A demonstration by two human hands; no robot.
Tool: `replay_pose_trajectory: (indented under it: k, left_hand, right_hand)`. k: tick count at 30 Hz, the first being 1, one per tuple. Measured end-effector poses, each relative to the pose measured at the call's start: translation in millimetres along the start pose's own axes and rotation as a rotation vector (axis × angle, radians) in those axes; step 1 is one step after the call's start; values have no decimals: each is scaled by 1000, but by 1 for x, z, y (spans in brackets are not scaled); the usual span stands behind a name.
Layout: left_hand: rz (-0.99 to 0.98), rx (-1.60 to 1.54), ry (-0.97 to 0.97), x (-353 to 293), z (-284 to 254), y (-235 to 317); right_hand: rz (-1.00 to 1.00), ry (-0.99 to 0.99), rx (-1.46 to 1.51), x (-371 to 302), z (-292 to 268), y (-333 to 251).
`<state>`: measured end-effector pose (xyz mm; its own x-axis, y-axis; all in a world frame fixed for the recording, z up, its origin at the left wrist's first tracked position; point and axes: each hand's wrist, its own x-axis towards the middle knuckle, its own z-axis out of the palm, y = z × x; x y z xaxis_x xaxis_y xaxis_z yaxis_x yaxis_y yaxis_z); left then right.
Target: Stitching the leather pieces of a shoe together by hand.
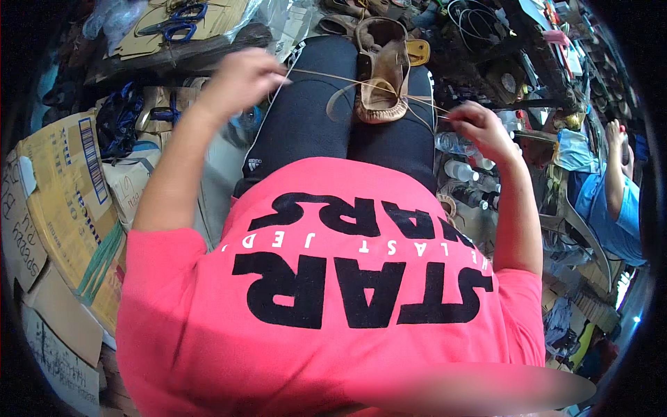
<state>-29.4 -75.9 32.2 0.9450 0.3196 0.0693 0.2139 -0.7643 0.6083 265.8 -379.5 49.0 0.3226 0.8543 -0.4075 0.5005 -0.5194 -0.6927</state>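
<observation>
Two hands held a thin tan thread point(326, 74) on either side of a brown shoe point(385, 64): the left hand point(248, 78), blurred, had its fingers closed on one stretch, while the right hand point(481, 128) pinched the other between thumb and fingertips. The shoe sat at the far edge of the lap point(299, 104), its rounded toe puckered into small pleats and pointing toward the body. Left of the lap stood a cardboard box point(55, 184) with green strapping point(103, 260), its contents hidden; to the right were clear plastic bottles point(462, 171). Blue-handled scissors point(169, 26) rested on flat tan card point(139, 45) beyond the lap's far left corner.
</observation>
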Motion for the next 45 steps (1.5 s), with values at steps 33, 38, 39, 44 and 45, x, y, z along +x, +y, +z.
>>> replay_pose_trajectory:
  k: [33, 38, 39, 44, 45]
  left_hand:
    - [189, -372, -453, 117, 83, 59]
    - [336, -248, -485, 116, 77, 60]
    - [337, -249, -485, 115, 76, 61]
    - [367, -174, -528, 117, 72, 64]
    - [368, -174, -529, 118, 72, 65]
  right_hand:
    - [-379, 146, 110, 55, 39, -17]
    - [-340, 197, 132, 40, 49, -20]
    - [-374, 216, 75, 37, 49, -23]
    - [-408, 218, -70, 32, 43, -40]
    - [-439, 209, -154, 32, 41, -43]
